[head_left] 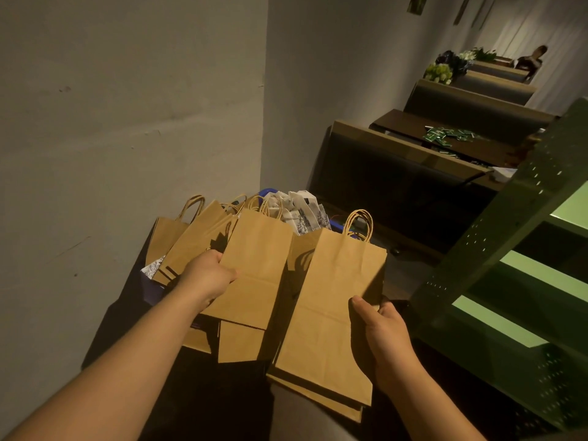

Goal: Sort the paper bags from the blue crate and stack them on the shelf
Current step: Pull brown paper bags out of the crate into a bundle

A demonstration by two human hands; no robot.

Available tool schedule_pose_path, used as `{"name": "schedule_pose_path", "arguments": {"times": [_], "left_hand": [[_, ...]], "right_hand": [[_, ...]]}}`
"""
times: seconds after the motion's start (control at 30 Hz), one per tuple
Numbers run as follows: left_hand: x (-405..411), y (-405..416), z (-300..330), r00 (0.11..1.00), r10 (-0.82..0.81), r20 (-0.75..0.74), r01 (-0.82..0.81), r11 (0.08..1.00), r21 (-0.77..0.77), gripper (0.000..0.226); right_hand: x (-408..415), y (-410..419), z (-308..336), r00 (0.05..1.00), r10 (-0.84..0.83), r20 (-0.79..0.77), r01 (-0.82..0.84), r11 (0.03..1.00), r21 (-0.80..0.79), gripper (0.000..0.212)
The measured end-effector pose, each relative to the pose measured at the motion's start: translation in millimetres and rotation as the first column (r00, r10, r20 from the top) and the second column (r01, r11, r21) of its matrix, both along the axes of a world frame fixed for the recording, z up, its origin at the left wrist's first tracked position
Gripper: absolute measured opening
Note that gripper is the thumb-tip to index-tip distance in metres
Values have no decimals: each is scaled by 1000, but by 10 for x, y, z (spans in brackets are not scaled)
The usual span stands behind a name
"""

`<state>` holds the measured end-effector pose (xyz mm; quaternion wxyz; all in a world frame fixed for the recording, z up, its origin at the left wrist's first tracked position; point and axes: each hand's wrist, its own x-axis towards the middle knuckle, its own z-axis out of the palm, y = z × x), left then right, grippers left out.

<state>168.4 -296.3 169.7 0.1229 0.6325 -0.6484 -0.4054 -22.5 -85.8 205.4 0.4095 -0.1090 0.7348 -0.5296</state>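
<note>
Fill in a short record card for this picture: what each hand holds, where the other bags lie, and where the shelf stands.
left hand: the left hand grips one brown paper bag by its side edge
right hand: the right hand holds a small stack of brown bags, thumb on top
other bags: brown bags and white printed bags piled in the blue crate
shelf: green metal shelf to the person's right

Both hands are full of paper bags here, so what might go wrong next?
The right hand pinches a small stack of brown bags by one edge only; the lower bags already fan out and might slip loose. The left hand grips one brown bag out of a leaning pile in the blue crate, so lifting it may drag its neighbours or the white printed bags out.
</note>
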Motion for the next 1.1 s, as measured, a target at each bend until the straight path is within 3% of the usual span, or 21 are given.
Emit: {"name": "schedule_pose_path", "arguments": {"times": [0.13, 0.37, 0.63, 0.87, 1.0, 1.1], "left_hand": [[-22, 30, 37, 952, -97, 291, 134, 985, -107, 58], [-7, 110, 14, 944, -172, 281, 179, 984, 3, 66], [-140, 329, 40, 842, -319, 436, 342, 939, 27, 97], [-226, 498, 8, 741, -337, 581, 405, 914, 15, 98], [-220, 504, -8, 780, -291, 554, 358, 934, -15, 96], [-228, 539, -6, 850, -264, 457, 334, 939, -79, 80]], "right_hand": [[24, -30, -10, 1000, -6, 3, 6, 1000, 15, 31], [30, -25, -56, 1000, -2, 6, 2, 1000, 20, 29], [77, -59, -95, 999, 35, -6, -35, 998, 42, 27], [76, -64, -142, 996, 64, 57, -66, 997, 43, 31], [94, -50, -162, 994, 87, 70, -92, 993, 67, 45], [147, -49, -147, 993, 99, 64, -104, 991, 80, 49]]}}
